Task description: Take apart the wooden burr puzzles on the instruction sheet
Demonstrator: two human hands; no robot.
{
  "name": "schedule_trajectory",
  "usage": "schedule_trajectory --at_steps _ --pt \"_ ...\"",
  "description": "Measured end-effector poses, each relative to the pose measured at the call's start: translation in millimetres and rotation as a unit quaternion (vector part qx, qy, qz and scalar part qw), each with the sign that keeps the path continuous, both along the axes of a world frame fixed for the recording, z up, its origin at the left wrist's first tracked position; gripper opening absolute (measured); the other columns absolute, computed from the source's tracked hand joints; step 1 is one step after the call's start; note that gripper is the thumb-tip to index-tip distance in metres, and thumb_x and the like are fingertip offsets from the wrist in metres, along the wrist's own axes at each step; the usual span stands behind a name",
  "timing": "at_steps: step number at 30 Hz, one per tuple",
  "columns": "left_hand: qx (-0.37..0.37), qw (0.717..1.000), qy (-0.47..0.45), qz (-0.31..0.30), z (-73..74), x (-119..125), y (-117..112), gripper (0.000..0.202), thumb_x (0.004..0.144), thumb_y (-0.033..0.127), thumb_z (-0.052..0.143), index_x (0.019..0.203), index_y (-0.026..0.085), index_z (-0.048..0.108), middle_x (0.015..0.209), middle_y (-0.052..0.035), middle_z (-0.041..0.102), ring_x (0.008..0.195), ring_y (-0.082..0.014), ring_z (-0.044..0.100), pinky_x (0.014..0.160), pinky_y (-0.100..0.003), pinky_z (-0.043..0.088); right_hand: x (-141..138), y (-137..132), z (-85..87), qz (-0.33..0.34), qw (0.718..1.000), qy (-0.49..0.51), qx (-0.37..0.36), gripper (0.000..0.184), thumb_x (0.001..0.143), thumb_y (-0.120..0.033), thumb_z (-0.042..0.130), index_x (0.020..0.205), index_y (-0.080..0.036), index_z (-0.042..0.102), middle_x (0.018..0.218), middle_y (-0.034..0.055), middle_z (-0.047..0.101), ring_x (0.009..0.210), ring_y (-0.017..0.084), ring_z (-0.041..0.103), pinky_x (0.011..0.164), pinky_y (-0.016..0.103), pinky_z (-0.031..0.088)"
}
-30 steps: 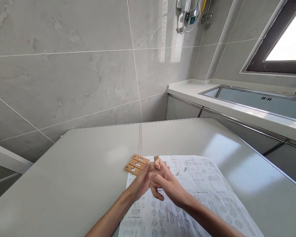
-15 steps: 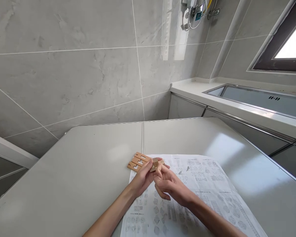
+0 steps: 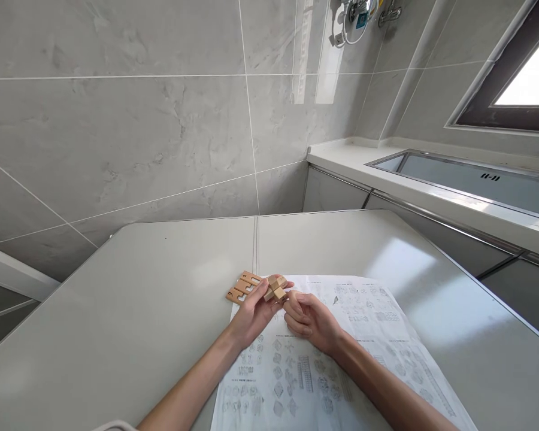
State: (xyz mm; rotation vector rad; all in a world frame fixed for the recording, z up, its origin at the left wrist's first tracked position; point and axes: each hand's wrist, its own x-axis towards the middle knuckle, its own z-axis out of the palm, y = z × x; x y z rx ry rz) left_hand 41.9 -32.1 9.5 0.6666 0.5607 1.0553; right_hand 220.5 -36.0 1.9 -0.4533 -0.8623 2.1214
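A small wooden burr puzzle [image 3: 276,287] of crossed light-brown blocks is held above the paper. My left hand [image 3: 255,316] is closed around its left side, thumb on top. Close by on the right, my right hand [image 3: 309,317] has its fingers curled, with the fingertips at the puzzle's lower right corner; whether they grip it I cannot make out. Flat wooden pieces [image 3: 239,293] with cut-out notches and dark numbers lie side by side just beyond my left hand, partly hidden by it. Beneath both hands spreads a printed instruction sheet [image 3: 305,383] with rows of small diagrams.
The pale table [image 3: 161,311] has a seam across its middle. Behind it stands a grey tiled wall [image 3: 161,131]. To the right runs a white counter [image 3: 341,157] with a sink [image 3: 453,170], below a window [image 3: 521,84].
My right hand has drawn back slightly to the right and its fingers have curled in, uncovering more of the puzzle. The crossed blocks now show a different side. The view has shifted a little.
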Motion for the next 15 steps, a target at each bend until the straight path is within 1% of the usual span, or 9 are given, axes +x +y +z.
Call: schedule_trajectory --at_steps 2,4,7,9,12,15 --pt "0.001 1.0 0.004 0.0 0.9 -0.3 -0.1 0.034 0.108 0.042 0.06 0.122 0.014 0.072 0.126 -0.0162 0.075 0.136 -0.0313 0.062 0.125 -0.051 0.037 0.2 0.4 -1.4 0.006 1.0 -0.018 -0.007 0.049 0.094 -0.048 0.068 0.064 -0.022 0.039 0.053 -0.0101 0.031 0.042 0.005 0.023 0.045 0.023 0.019" --pt "0.003 1.0 0.005 -0.001 1.9 -0.5 -0.4 0.035 0.107 0.042 0.06 0.121 0.013 0.073 0.126 -0.0163 0.075 0.137 -0.0325 0.061 0.125 -0.051 0.036 0.0 0.4 -2.1 0.018 0.999 -0.037 -0.015 0.053 0.098 -0.053 0.067 0.064 -0.022 0.039 0.053 -0.0103 0.03 0.041 0.005 0.022 0.041 0.022 0.017" --pt "0.002 1.0 -0.006 -0.006 2.1 -0.9 -0.8 0.037 0.107 0.045 0.06 0.12 0.013 0.073 0.125 -0.0156 0.076 0.136 -0.0327 0.063 0.125 -0.051 0.036 -1.3 -0.3 -2.6 0.053 0.996 -0.066 -0.03 0.056 0.097 -0.064 0.067 0.067 -0.023 0.043 0.055 -0.0103 0.033 0.04 0.006 0.022 0.035 0.02 0.014" --pt "0.002 1.0 -0.009 -0.011 1.4 -1.3 -0.8 0.037 0.107 0.046 0.06 0.121 0.014 0.074 0.126 -0.0155 0.076 0.136 -0.0328 0.063 0.125 -0.051 0.036 -2.7 -0.4 -3.7 0.079 0.993 -0.081 -0.03 0.058 0.096 -0.071 0.064 0.068 -0.023 0.046 0.054 -0.0099 0.036 0.039 0.006 0.024 0.033 0.019 0.018" --pt "0.01 1.0 -0.003 -0.021 -0.3 -2.1 -0.7 0.038 0.105 0.045 0.063 0.124 0.014 0.073 0.129 -0.0168 0.075 0.137 -0.0349 0.061 0.124 -0.053 0.037 -4.4 0.3 -7.3 0.098 0.991 -0.093 -0.013 0.066 0.097 -0.079 0.054 0.065 -0.022 0.047 0.05 -0.0082 0.038 0.038 0.007 0.027 0.033 0.02 0.025" --pt "0.013 0.999 0.007 -0.029 -1.4 -3.2 -0.9 0.037 0.103 0.043 0.066 0.125 0.014 0.073 0.129 -0.0174 0.076 0.139 -0.0357 0.06 0.124 -0.053 0.036 -4.9 1.2 -10.5 0.105 0.989 -0.102 0.008 0.072 0.098 -0.082 0.048 0.06 -0.022 0.046 0.048 -0.0061 0.041 0.037 0.006 0.029 0.035 0.02 0.028"
